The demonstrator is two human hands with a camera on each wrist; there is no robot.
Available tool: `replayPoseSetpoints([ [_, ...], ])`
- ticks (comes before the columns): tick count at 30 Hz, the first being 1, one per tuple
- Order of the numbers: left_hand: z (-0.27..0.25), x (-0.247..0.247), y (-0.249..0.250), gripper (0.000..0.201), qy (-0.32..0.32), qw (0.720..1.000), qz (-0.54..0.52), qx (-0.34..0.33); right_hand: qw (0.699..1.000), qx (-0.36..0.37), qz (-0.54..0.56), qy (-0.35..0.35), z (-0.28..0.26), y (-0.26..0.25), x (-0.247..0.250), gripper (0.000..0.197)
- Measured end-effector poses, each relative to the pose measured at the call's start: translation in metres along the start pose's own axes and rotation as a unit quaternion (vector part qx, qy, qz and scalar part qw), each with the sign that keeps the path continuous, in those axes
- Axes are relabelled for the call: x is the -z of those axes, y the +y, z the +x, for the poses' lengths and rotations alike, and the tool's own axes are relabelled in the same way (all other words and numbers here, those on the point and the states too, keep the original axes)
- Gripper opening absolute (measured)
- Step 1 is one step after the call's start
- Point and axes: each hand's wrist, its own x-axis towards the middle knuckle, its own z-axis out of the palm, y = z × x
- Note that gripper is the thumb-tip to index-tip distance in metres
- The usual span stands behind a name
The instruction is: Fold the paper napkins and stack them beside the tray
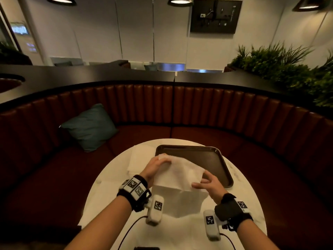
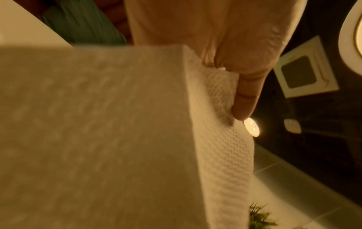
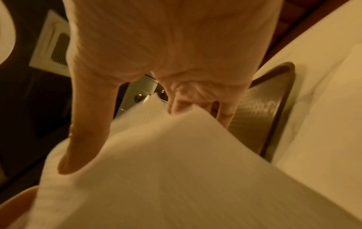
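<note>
A white embossed paper napkin (image 1: 178,175) is lifted above the round white table (image 1: 243,210), stretched between both hands. My left hand (image 1: 155,165) pinches its far left corner; in the left wrist view a finger (image 2: 245,99) lies along the napkin (image 2: 117,124) edge. My right hand (image 1: 205,184) pinches the near right corner, thumb on top; the right wrist view shows the thumb (image 3: 84,124) over the napkin (image 3: 166,170). A dark brown tray (image 1: 214,159) lies behind the hands. Left of the tray lie white folded napkins (image 1: 139,159).
More white paper (image 1: 183,204) lies flat on the table under the hands. A curved brown leather booth (image 1: 180,109) rings the table, with a teal cushion (image 1: 90,127) at the left. Cables run from the wrist cameras near the front edge.
</note>
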Motion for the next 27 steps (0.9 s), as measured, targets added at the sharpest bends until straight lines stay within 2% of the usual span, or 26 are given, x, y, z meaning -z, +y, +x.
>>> replayPoseSetpoints([
  [2, 0.007, 0.003, 0.011, 0.02, 0.059, 0.998, 0.001, -0.005, 1.0, 0.004, 0.006, -0.015, -0.003, -0.01, -0.004, 0.1],
  [5, 0.02, 0.01, 0.017, 0.045, 0.172, 0.983, 0.047, -0.045, 0.999, 0.032, 0.032, 0.009, -0.005, -0.033, -0.01, 0.087],
  [8, 0.018, 0.004, 0.018, 0.038, 0.253, 0.942, 0.175, -0.136, 0.995, 0.06, 0.078, 0.015, -0.003, -0.058, -0.014, 0.054],
  [9, 0.014, -0.001, 0.017, 0.038, 0.267, 0.925, 0.217, -0.159, 0.992, 0.068, 0.101, 0.025, -0.001, -0.064, -0.016, 0.049],
  [11, 0.007, -0.01, 0.014, 0.037, 0.272, 0.906, 0.254, -0.202, 0.989, 0.081, 0.119, 0.034, 0.002, -0.073, -0.02, 0.06],
  [12, 0.005, -0.015, 0.01, 0.036, 0.265, 0.905, 0.254, -0.217, 0.989, 0.084, 0.113, 0.034, 0.003, -0.077, -0.022, 0.065],
  [14, 0.001, -0.025, 0.003, 0.039, 0.248, 0.917, 0.223, -0.219, 0.99, 0.086, 0.101, 0.034, 0.003, -0.081, -0.027, 0.062],
  [17, -0.003, -0.037, -0.007, 0.058, 0.209, 0.962, 0.11, -0.137, 0.991, 0.075, 0.097, 0.048, 0.004, -0.078, -0.035, 0.067],
  [20, -0.006, -0.041, -0.01, 0.068, 0.18, 0.983, 0.039, 0.006, 0.991, 0.054, 0.103, 0.062, 0.004, -0.069, -0.044, 0.07],
  [22, -0.013, -0.043, -0.005, 0.059, 0.144, 0.987, -0.01, 0.075, 0.992, 0.051, 0.096, 0.059, 0.001, -0.064, -0.05, 0.067],
  [23, -0.017, -0.044, -0.002, 0.055, 0.128, 0.986, -0.043, 0.1, 0.994, 0.049, 0.083, 0.057, 0.0, -0.062, -0.054, 0.074],
  [25, -0.017, -0.042, 0.002, 0.057, 0.093, 0.981, -0.113, 0.127, 0.995, 0.037, 0.069, 0.058, 0.0, -0.056, -0.059, 0.105],
  [27, -0.014, -0.038, 0.004, 0.057, 0.054, 0.967, -0.202, 0.146, 0.994, 0.034, 0.091, 0.042, 0.001, -0.05, -0.065, 0.113],
])
